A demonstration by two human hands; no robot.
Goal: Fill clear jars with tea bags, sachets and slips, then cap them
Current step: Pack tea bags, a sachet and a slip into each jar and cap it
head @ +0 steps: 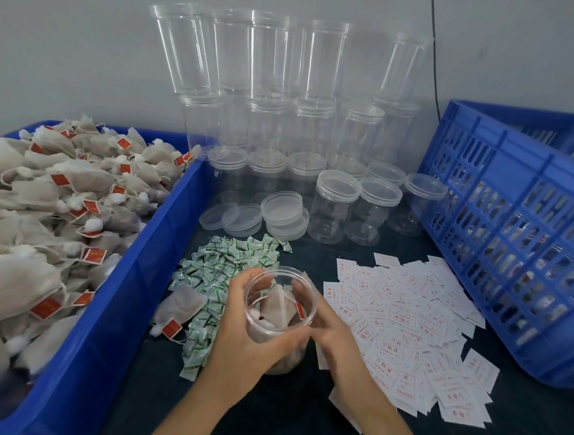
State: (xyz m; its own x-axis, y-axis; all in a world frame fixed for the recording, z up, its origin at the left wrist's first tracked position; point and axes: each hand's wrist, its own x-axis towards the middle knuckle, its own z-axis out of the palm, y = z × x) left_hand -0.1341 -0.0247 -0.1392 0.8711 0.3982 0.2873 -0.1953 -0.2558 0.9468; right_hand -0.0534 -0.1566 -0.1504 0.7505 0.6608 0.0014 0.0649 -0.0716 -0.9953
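Clear round plastic jar [285,269]: near edge of the dark table [280,416], upright, open mouth up, long axis roughly vertical. No cap on it. Several beige paper tea bags with red tags [280,307] lie inside.

Left hand [246,320]: fingers and thumb curled round the jar's left wall, a firm hold.

Right hand [328,327]: against the right wall, fingers nearly straight, tips reaching the far rim. Reads as steadying, not a plain grip.

Bearings from the mouth:
- White paper slips with red print [407,323], spread just beside the right hand, to its right.
- Small green-and-white sachets [227,264], heaped just beyond and left of the left hand.
- Shallow clear plastic lids [281,208], well back, straight ahead.

Judgement: the left hand carries the jar, so the right is the free one. The slips are its shortest reach, while the sachets mean crossing over the mouth.
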